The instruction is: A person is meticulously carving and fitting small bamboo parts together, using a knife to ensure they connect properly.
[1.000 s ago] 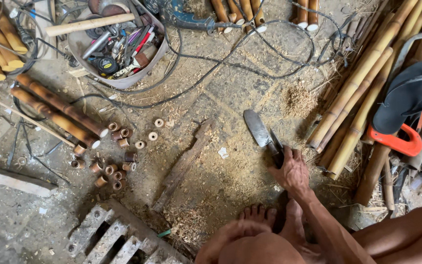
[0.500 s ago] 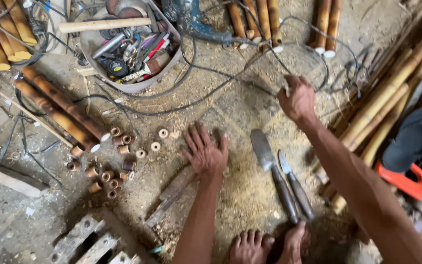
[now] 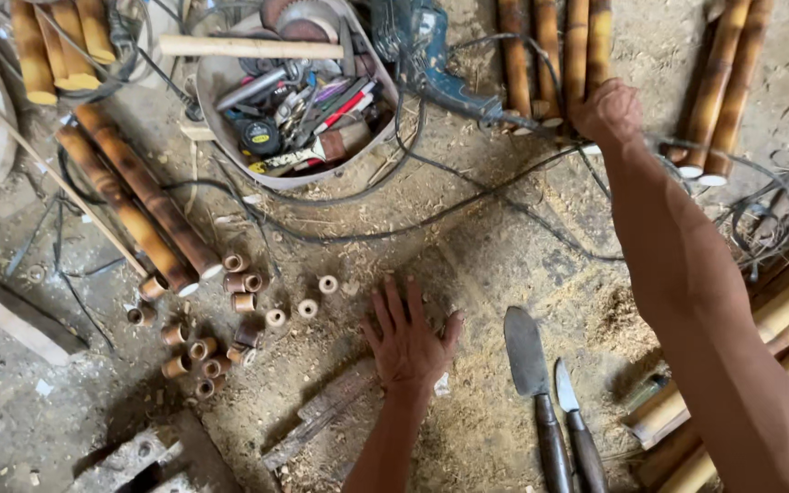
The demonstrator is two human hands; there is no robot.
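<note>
Four stiff, light bamboo poles [image 3: 577,55] lie under your clenched right hand [image 3: 606,111]; grasp one end, left hand [image 3: 410,342] splayed flat on the floor [image 3: 486,265].

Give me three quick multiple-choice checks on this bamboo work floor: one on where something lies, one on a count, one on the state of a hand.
1. Where do the knives lie?
A. In the tool basin
B. On the floor between the left hand and the right forearm
C. On top of the bamboo poles

2. How many knives lie there side by side?
A. Two
B. Four
C. Five

3. What is the left hand doing?
A. Gripping a knife
B. Holding the power drill
C. Pressed flat on the sawdust floor, fingers spread

Answers:
1 B: both blades rest on the floor right of the left hand; the tool basin sits farther up.
2 A: one broad blade and one narrow blade show.
3 C: the palm is down and holds nothing, while the right hand reaches the bamboo poles beside the power drill.
</note>
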